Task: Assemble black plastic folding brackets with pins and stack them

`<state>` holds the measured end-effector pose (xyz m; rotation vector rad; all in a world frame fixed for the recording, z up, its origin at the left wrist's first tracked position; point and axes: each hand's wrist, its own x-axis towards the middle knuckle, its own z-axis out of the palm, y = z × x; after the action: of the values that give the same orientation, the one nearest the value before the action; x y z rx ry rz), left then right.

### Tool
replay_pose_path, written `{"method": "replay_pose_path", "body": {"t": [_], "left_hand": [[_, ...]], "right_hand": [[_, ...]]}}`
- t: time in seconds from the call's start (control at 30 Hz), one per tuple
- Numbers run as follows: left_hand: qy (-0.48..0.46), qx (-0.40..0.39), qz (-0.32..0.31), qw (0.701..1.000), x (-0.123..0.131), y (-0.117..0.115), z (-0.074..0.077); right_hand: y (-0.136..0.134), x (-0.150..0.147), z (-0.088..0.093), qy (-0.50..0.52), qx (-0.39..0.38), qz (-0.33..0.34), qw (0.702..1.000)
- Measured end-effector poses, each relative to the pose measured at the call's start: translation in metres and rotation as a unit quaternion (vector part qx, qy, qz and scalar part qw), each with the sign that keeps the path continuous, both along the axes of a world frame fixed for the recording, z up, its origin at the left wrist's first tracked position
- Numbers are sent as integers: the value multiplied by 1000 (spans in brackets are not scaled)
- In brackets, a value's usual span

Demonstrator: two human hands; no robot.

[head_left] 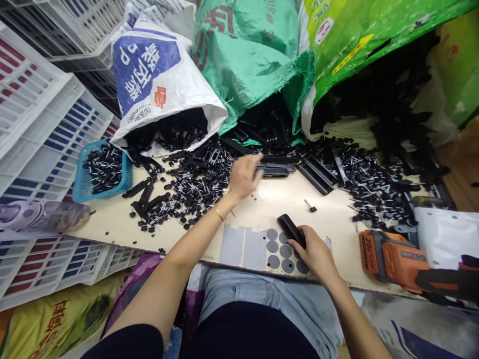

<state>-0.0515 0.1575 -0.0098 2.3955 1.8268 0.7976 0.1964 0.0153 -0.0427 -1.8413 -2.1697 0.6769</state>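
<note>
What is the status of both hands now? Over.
Left hand touching long black part. Right hand grips small black piece on board. Loose pin lies between.

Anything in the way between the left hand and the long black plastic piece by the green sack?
Nothing visible. The left hand touches the end of the long black plastic piece. Loose black pins lie to its left, and the right hand holds a black oblong part nearer the body, off that line.
</note>
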Motion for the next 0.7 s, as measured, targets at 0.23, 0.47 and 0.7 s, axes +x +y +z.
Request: {"method": "replay_pose_path", "body": {"t": [0.23,0.47,0.7], "left_hand": [[112,-138,248,952,-94,34,-1],[126,-122,142,974,-101,-12,60],[95,-329,-162,925,-27,-97,40]], "right_hand": [[-15,-13,-8,-40,30,-50,997],[-17,-10,-4,-33,20,-50,998],[3,-24,11,-45,-7,-15,999]]}}
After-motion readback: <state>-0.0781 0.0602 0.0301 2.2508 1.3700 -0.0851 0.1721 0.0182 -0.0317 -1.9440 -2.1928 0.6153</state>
